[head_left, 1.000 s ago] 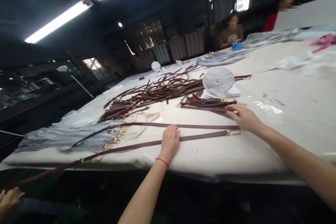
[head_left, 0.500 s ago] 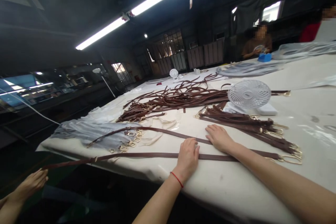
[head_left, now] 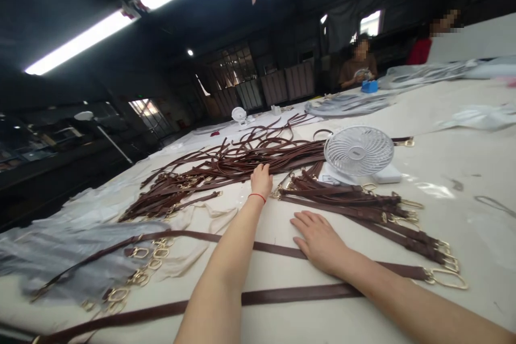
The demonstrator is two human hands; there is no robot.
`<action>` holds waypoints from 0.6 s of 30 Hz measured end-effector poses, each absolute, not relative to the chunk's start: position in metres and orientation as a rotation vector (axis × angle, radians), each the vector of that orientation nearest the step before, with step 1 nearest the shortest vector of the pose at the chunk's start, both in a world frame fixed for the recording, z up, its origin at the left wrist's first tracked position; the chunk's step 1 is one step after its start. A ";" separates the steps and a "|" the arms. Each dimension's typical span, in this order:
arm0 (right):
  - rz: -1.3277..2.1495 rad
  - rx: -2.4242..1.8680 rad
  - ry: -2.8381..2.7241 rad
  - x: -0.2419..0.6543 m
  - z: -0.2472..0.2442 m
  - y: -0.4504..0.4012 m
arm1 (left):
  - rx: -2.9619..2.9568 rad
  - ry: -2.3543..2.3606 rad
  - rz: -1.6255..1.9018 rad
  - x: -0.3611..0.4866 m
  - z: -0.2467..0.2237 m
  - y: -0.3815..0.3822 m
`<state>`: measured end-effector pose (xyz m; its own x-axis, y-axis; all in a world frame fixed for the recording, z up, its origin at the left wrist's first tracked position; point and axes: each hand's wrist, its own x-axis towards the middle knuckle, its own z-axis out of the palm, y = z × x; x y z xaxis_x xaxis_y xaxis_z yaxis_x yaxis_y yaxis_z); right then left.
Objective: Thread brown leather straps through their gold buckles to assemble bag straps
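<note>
My left hand (head_left: 261, 180) reaches forward, its fingertips on the near edge of a tangled pile of brown leather straps (head_left: 226, 167). My right hand (head_left: 318, 242) lies flat on a single brown strap (head_left: 278, 250) ending in a gold ring fitting (head_left: 445, 279). Just right of that hand is a bundle of straps with gold clasps (head_left: 355, 205). A second loose strap (head_left: 298, 294) runs below both forearms. Gold metal clasps (head_left: 141, 267) lie at the left, on strap ends.
A white desk fan (head_left: 358, 150) stands on the long white table (head_left: 463, 172) behind the bundle. Grey plastic sheeting (head_left: 72, 247) lies at the left. A seated co-worker (head_left: 358, 67) is far along the table, beside a blue box (head_left: 370, 86).
My left hand has moved forward from the near strap to the pile. My right hand stays on its strap. The other person's hand at the lower left has left the view.
</note>
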<state>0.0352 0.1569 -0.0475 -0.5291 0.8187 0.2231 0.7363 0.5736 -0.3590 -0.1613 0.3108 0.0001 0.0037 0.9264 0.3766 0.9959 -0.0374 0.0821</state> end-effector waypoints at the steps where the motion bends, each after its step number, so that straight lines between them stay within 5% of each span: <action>1: 0.327 -1.268 -2.435 0.035 -0.047 0.157 | -2.055 -2.029 -0.454 -0.159 -0.004 0.321; 11: 0.375 -1.246 -2.427 0.038 -0.044 0.157 | -2.094 -2.037 -0.162 -0.143 -0.008 0.311; 18: 0.361 -1.215 -2.485 0.041 -0.044 0.160 | -1.925 -2.076 -0.329 -0.150 0.060 0.245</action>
